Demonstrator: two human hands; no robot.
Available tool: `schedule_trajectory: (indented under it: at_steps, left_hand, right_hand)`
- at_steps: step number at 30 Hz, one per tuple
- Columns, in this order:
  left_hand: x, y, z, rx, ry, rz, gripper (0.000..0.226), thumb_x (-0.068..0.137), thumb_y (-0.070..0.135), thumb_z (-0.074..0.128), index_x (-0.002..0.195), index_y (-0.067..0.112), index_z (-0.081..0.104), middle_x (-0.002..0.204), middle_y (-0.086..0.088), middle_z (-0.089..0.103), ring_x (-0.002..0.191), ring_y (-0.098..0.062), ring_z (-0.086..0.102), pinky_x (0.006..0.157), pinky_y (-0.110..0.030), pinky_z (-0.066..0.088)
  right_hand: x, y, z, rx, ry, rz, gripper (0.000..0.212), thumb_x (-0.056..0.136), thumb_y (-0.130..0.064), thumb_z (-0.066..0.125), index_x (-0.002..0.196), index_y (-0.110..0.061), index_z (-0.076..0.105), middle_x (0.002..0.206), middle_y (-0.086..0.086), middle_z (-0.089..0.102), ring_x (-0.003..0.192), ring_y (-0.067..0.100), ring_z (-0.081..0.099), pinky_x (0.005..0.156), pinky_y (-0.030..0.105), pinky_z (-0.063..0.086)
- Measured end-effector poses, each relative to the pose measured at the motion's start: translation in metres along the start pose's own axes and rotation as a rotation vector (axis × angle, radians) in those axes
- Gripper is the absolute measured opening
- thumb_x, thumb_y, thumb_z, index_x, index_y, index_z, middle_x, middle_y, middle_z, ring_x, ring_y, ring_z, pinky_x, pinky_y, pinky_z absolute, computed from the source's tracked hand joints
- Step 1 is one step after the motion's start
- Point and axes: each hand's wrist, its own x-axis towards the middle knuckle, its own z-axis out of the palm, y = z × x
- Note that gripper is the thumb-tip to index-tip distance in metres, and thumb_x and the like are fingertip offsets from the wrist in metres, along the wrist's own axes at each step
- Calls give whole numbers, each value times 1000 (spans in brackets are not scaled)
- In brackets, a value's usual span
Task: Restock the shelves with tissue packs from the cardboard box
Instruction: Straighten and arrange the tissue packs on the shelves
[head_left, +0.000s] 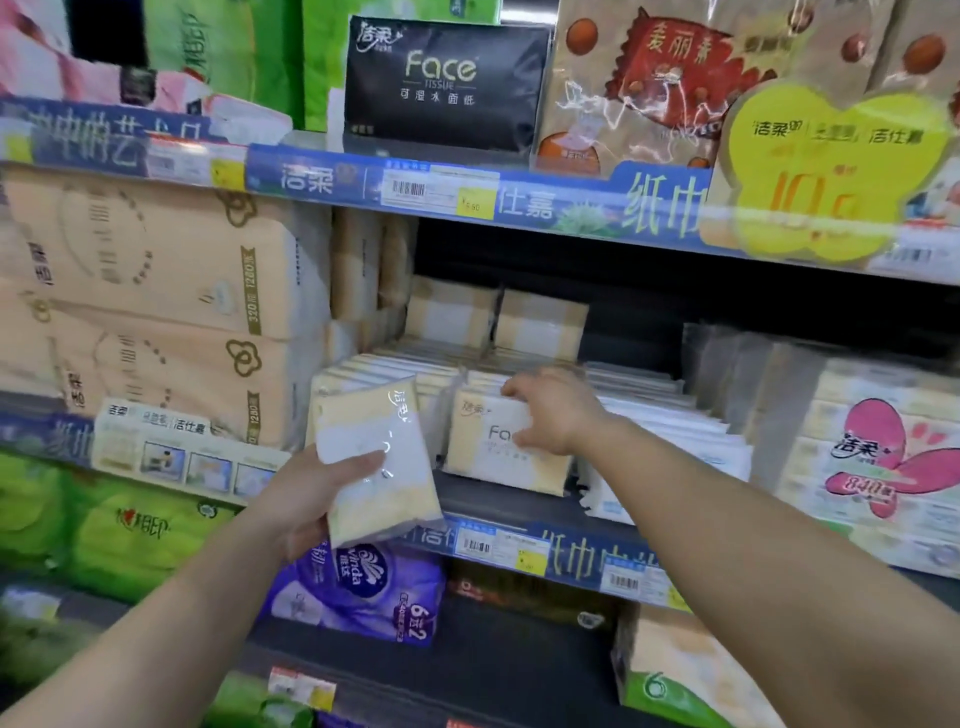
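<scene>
My left hand (311, 493) holds a cream and white tissue pack (371, 460) tilted in front of the middle shelf. My right hand (553, 410) grips the front cream "Face" tissue pack (488, 447), which stands in a row of like packs on the middle shelf (571, 553). More of the same packs (395, 366) stand behind in rows, and two (493, 322) sit on top further back. The cardboard box is not in view.
Big peach tissue bundles (150, 312) fill the shelf's left side. White packs (670, 431) and a pink-flower bundle (878, 452) stand to the right. A black Face pack (447, 83) sits on the upper shelf. A purple pack (363, 587) and green packs (135, 530) lie below.
</scene>
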Motion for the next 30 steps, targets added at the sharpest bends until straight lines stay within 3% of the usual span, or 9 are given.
schedule_trajectory:
  at_steps: [4, 9, 13, 15, 18, 21, 25, 28, 30]
  left_hand:
    - [-4, -3, 5, 6, 37, 9, 25, 85, 6, 66, 109, 14, 62, 105, -12, 73, 98, -33, 69, 85, -48, 54]
    - [-5, -2, 18, 9, 15, 13, 27, 84, 7, 66, 110, 12, 63, 104, -12, 73, 90, -28, 72, 65, -36, 60]
    - [-7, -3, 35, -26, -8, 7, 27, 85, 6, 65, 113, 10, 63, 104, -11, 74, 88, -26, 72, 66, -37, 60]
    - [-7, -2, 45, -40, 6, 4, 29, 86, 8, 65, 115, 10, 62, 105, -11, 73, 89, -26, 72, 67, -38, 59]
    - [-7, -4, 66, -136, -15, -23, 27, 88, 7, 63, 115, 11, 62, 108, -13, 72, 93, -29, 71, 69, -44, 60]
    - [-6, -8, 89, -195, -38, 7, 31, 87, 4, 64, 116, 9, 60, 112, -15, 70, 98, -30, 69, 79, -45, 59]
    - [8, -5, 83, 283, 297, 261, 60, 76, 8, 79, 125, 17, 46, 113, -1, 60, 97, -16, 61, 86, -41, 55]
    - [15, -6, 71, 646, 329, 376, 77, 73, 20, 83, 138, 20, 41, 120, 2, 53, 102, -16, 55, 89, -38, 51]
    - [18, -12, 68, 765, 320, 416, 78, 72, 25, 83, 138, 18, 43, 122, 2, 53, 104, -16, 54, 91, -36, 49]
  right_hand:
    - [-3, 6, 19, 9, 76, 9, 64, 88, -39, 62, 145, -32, 35, 142, 6, 38, 133, 25, 33, 104, 34, 27]
    - [-7, 7, 27, 38, 164, 35, 59, 88, -39, 61, 142, -36, 39, 137, 2, 42, 129, 24, 34, 102, 37, 24]
    - [-14, 2, 23, 34, 283, 40, 59, 87, -43, 61, 142, -33, 40, 134, 2, 45, 125, 23, 34, 98, 33, 22]
    - [-23, -4, 13, 231, 370, 34, 55, 89, -48, 59, 138, -29, 45, 127, 0, 53, 120, 22, 43, 97, 32, 30]
    - [-37, -19, 0, 970, -23, 44, 52, 88, -41, 64, 135, -26, 45, 112, -2, 66, 96, 17, 65, 79, 33, 53]
    - [-42, -17, 4, 998, -160, 18, 51, 86, -20, 70, 130, -29, 45, 119, 2, 65, 93, 17, 67, 74, 33, 57]
    - [-40, 7, -8, 735, -73, -16, 53, 85, -19, 69, 133, -33, 50, 108, -10, 64, 95, 11, 62, 73, 20, 51]
    - [-35, 11, -16, 604, -32, -69, 50, 86, -19, 69, 131, -32, 54, 93, -20, 60, 82, 0, 58, 61, 9, 41]
    - [-28, 9, -16, 523, 30, -74, 53, 85, -22, 71, 135, -30, 53, 105, -14, 62, 94, 7, 59, 72, 16, 42]
